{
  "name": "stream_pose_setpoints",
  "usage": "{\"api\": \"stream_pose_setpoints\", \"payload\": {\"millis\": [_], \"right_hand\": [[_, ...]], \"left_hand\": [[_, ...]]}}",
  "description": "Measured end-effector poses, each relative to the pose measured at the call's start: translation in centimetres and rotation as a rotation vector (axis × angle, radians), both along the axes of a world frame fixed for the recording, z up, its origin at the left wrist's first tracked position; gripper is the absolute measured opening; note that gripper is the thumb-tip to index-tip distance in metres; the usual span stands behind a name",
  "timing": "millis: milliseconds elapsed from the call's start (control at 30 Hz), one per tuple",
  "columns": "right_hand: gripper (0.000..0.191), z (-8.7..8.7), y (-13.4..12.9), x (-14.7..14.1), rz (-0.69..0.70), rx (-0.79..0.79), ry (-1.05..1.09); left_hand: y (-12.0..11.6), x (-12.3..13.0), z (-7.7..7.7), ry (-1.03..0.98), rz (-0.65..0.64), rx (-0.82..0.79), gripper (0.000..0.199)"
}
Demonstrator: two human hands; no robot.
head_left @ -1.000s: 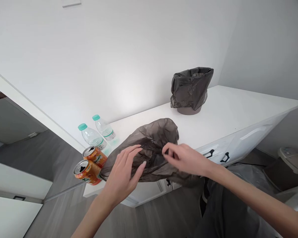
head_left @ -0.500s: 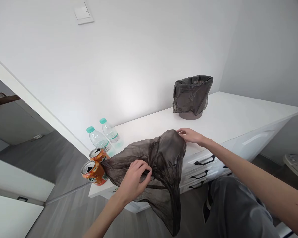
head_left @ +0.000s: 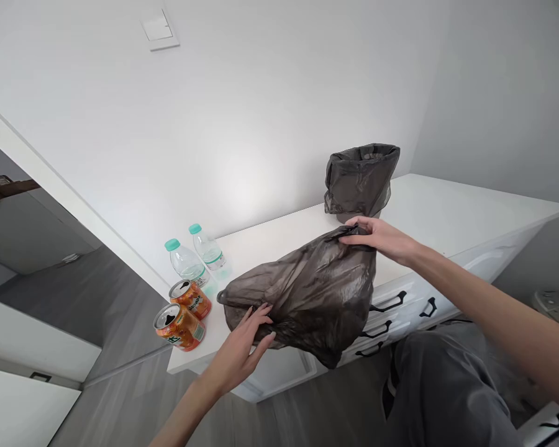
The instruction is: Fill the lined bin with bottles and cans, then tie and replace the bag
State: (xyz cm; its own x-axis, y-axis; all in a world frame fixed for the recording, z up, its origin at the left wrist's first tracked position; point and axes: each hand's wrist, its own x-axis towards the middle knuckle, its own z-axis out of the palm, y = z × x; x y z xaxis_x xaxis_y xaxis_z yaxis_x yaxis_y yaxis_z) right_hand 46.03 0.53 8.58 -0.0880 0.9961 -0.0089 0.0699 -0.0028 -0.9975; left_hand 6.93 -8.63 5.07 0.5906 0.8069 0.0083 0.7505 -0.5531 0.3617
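Note:
A dark translucent plastic bag spreads across the front edge of the white cabinet top. My right hand pinches its upper right corner between thumb and fingers. My left hand lies against the bag's lower left part with its fingers apart. Left of the bag stand two orange cans, one at the front and one behind it, both with opened tops. Behind them are two clear bottles with teal caps, one nearer and one farther.
A bin lined with a dark bag stands near the wall on the cabinet top. Drawers with black handles face my legs. A wall switch is at the upper left.
My right hand has moved up and pulled the bag's right end with it. The bag's left end has drawn away from the cans, and its hanging part has risen. My left hand's fingers have spread.

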Motion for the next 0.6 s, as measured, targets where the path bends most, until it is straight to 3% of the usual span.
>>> {"api": "stream_pose_setpoints", "payload": {"millis": [100,167,267,367,500,600], "right_hand": [[0.052,-1.2,0.5,2.7,-0.139,0.007,-0.088],[0.052,-2.4,0.6,4.0,-0.184,-0.074,-0.197],[0.055,-3.9,0.1,5.0,-0.133,-0.238,-0.217],[0.060,-4.8,-0.7,5.2,-0.039,-0.312,-0.086],[0.056,-5.1,-1.2,4.5,0.014,-0.285,0.082],[0.058,-3.8,-1.9,3.1,0.001,-0.251,0.120]], "left_hand": [[1.2,0.6,0.1,-0.020,0.043,0.023,0.023],[1.9,1.4,0.0,-0.050,0.144,0.074,0.024],[2.5,2.9,-0.2,-0.166,0.336,0.214,0.026],[3.0,4.7,-0.6,-0.318,0.395,0.254,0.043],[5.0,6.7,-2.0,-0.409,0.403,0.072,0.070],[7.8,7.7,-3.3,-0.369,0.374,0.104,0.075]]}}
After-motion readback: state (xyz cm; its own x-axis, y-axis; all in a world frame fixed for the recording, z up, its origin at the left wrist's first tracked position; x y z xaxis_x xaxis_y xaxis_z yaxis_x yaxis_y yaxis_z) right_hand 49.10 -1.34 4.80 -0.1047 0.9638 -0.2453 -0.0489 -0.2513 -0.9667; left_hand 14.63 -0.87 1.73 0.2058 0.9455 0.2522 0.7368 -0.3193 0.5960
